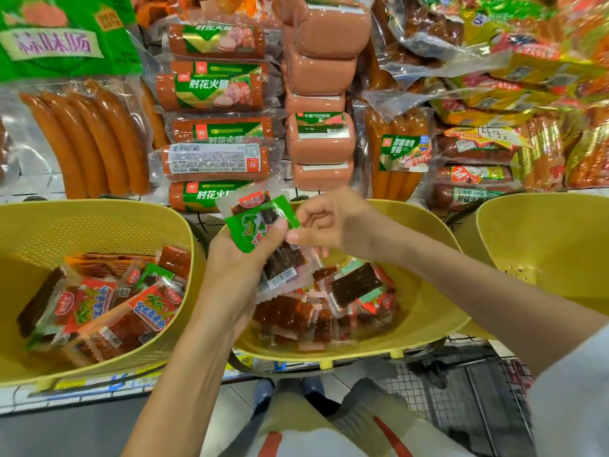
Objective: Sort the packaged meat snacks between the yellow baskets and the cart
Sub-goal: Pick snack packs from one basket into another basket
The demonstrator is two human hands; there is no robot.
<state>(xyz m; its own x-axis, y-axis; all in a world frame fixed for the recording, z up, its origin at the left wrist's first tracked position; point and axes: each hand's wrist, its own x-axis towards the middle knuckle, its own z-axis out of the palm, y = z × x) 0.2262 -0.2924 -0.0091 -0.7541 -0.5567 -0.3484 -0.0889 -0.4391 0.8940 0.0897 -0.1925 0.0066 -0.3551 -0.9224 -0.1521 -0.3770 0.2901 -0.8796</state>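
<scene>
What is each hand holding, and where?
The left hand grips a stack of packets at its left side, thumb across the green packet on top. The right hand pinches that green packet's right edge.

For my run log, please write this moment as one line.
phase: sorting | left hand: holds packets | right hand: pinches edge of packets | place: above middle basket
</scene>
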